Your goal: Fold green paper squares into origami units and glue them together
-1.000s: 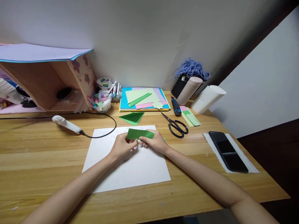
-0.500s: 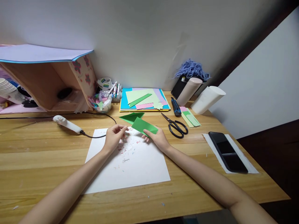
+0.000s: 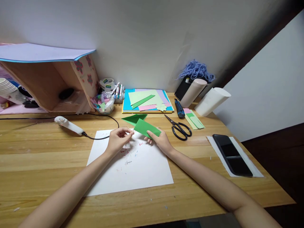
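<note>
A folded piece of green paper [image 3: 143,127] is gripped by my right hand [image 3: 160,139], thumb on top and fingers underneath at its right end. My left hand [image 3: 120,139] has thumb and forefinger pinched together at the paper's left corner; the contact is small, with the other fingers curled below. Just behind lies a second green paper [image 3: 135,119], folded to a point. Beneath both hands is a white sheet [image 3: 142,171] scattered with small coloured marks.
Black-handled scissors [image 3: 179,127] and a blue utility knife [image 3: 180,109] lie to the right, near paper strips [image 3: 195,120]. Coloured sheets [image 3: 130,95] are stacked behind. A white corded tool [image 3: 70,125] rests at left, and a phone [image 3: 231,155] at far right.
My left hand has shifted right, bringing its fingertips to the paper's left corner. My right hand keeps the green paper in nearly the same place.
</note>
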The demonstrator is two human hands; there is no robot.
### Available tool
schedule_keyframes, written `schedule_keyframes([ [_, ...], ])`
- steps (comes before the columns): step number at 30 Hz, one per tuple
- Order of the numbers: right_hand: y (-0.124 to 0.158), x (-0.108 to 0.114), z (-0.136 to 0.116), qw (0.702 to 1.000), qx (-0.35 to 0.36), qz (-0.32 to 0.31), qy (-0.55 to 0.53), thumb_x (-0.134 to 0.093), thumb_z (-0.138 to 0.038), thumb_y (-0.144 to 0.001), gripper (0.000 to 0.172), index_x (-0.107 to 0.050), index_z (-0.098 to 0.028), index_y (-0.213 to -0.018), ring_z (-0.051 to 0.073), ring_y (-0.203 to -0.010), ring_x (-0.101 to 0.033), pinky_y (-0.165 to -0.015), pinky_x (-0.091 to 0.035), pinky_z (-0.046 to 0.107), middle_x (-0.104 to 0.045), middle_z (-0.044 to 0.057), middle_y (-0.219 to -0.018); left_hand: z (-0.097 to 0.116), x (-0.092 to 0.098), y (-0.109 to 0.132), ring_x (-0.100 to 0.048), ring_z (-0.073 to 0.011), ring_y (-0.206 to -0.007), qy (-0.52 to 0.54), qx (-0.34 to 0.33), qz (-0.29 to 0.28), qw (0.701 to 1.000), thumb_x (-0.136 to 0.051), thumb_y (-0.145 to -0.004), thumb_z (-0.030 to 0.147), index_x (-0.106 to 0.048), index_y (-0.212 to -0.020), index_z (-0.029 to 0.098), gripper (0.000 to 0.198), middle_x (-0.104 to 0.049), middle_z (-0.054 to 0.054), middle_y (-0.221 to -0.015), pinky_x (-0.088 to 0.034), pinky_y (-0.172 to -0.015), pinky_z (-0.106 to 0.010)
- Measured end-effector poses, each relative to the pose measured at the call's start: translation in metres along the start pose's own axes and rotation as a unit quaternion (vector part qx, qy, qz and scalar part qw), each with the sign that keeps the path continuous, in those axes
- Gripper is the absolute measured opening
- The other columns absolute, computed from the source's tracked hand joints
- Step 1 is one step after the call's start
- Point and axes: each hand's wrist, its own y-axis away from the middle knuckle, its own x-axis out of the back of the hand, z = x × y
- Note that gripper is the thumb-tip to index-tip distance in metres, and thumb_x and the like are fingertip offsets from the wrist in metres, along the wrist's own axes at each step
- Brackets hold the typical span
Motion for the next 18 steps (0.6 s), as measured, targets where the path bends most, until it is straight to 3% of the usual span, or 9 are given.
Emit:
schedule_keyframes([
  [9, 0.0004, -0.0001, -0.0013, 1.0, 0.005, 0.0, 0.009, -0.061, -0.044, -0.074, 0.031, -0.057, -0.013, -0.076, 0.009, -0.047, -0.054, -0.046, -0.044, 0.021, -0.066, 0.004, -0.063, -0.0013, 0.0001, 0.0001, -0.047, -0.0065, -0.044, -0.021, -0.006, -0.008, 1.0, -0.069, -0.066, 0.031, -0.061, -0.07, 0.013, 0.019, -0.058, 0.0, -0.057, -0.034, -0.04, -0.016],
  [18, 0.0005, -0.0003, -0.0017, 1.0, 0.009, 0.01, 0.021, -0.06, -0.047, -0.074, 0.033, -0.057, -0.014, -0.075, 0.01, -0.047, -0.053, -0.045, -0.043, 0.022, -0.066, 0.004, -0.063, 0.0054, -0.0021, 0.004, -0.052, -0.0094, -0.042, -0.008, -0.001, -0.016, 1.0, -0.07, -0.064, 0.035, -0.065, -0.069, 0.014, 0.022, -0.063, -0.002, -0.057, -0.04, -0.04, -0.019],
])
